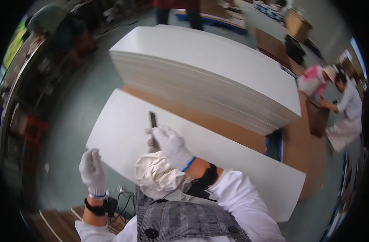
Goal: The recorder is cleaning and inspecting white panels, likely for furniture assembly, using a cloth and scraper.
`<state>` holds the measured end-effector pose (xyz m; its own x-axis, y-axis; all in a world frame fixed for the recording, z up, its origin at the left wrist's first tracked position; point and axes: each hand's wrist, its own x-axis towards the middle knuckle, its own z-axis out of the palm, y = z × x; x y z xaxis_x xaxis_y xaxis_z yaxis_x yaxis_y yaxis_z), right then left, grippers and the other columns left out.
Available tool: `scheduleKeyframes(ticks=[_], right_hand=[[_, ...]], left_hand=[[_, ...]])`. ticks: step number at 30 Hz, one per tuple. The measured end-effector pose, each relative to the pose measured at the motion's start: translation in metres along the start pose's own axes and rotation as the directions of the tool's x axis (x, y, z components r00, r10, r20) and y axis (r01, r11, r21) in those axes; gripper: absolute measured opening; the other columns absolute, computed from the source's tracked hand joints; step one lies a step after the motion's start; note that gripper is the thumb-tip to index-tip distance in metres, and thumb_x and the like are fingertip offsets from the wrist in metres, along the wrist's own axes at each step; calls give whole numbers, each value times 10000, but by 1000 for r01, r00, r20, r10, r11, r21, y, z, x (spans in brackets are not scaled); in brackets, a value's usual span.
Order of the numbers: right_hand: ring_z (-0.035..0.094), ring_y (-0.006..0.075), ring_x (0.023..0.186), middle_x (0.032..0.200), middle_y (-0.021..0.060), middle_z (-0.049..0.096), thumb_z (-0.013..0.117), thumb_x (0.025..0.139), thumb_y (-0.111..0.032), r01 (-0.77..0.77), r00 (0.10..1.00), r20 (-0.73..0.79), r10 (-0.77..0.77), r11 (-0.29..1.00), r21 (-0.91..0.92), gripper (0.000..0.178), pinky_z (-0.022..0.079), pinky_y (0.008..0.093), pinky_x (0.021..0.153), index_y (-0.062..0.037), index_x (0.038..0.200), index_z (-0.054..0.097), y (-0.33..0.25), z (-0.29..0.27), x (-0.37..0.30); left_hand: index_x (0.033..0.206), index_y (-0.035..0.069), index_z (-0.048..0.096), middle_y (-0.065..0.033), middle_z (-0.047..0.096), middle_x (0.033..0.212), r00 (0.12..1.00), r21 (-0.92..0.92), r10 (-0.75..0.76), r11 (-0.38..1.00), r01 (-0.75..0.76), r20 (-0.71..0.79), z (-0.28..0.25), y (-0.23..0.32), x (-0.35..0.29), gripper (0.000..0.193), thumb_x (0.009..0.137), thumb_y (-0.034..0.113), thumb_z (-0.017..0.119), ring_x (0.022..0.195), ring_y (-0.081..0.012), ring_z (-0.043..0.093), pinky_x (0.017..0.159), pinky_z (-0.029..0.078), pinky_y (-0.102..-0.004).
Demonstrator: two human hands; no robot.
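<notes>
My right hand [171,144], in a white glove, is closed around a dark, flat, narrow blade-like tool [153,119] that points away from me. Its lower part is covered by greyish material beside my fingers; I cannot make out whether that is a wrapped handle or a rag. Below it, a crumpled cream cloth [158,173] lies at the near edge of a long white panel [124,121]. Off the panel's left edge hangs my left hand [91,169], also gloved, its fingers loosely bent and apart, with nothing visible in them.
Just beyond the panel stands a tall stack of white panels [208,60] on brown board [232,133]. Two co-workers [347,101] handle a brown box [316,117] at the right. Black cables [122,201] hang beside my left wrist. A red stool [33,129] stands at the left.
</notes>
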<state>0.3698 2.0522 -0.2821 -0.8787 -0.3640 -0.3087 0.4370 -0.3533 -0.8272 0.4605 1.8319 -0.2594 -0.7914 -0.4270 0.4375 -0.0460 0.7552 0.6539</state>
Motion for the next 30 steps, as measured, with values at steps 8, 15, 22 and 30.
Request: scheduleKeyframes(ticks=[8, 15, 22, 30], right_hand=[[557, 106, 624, 684, 24, 557, 459, 970, -168, -20, 997, 72, 39, 966, -259, 240, 499, 256, 601, 22, 1007, 601, 28, -6, -3], [546, 88, 621, 691, 28, 580, 441, 960, -125, 43, 987, 156, 40, 867, -496, 221, 466, 233, 597, 30, 963, 597, 41, -19, -5], [557, 153, 601, 667, 71, 579, 396, 969, -143, 83, 985, 175, -6, 895, -438, 235, 488, 287, 605, 19, 965, 566, 48, -21, -2], [587, 140, 683, 740, 70, 609, 416, 934, -135, 69, 990, 139, -16, 920, -385, 266, 496, 277, 648, 43, 971, 610, 44, -22, -9]], left_hand=[[792, 34, 629, -80, 602, 618, 757, -28, -651, 757, 653, 48, 10, -61, -71, 364, 916, 363, 534, 538, -195, 545, 551, 444, -333], [789, 64, 528, -22, 454, 578, 142, -297, -839, -25, 955, 525, 4, -205, -176, 220, 911, 247, 528, 443, -117, 415, 415, 339, -313], [1294, -45, 399, -180, 618, 1012, -31, -44, -990, -37, 998, 136, 7, -339, -223, 757, 713, 301, 739, 811, -267, 653, 681, 552, -360], [1402, 67, 282, -159, 472, 1309, 136, -156, -979, 159, 975, -148, 46, -417, -263, 977, 621, 231, 845, 1185, -283, 489, 988, 405, -356]])
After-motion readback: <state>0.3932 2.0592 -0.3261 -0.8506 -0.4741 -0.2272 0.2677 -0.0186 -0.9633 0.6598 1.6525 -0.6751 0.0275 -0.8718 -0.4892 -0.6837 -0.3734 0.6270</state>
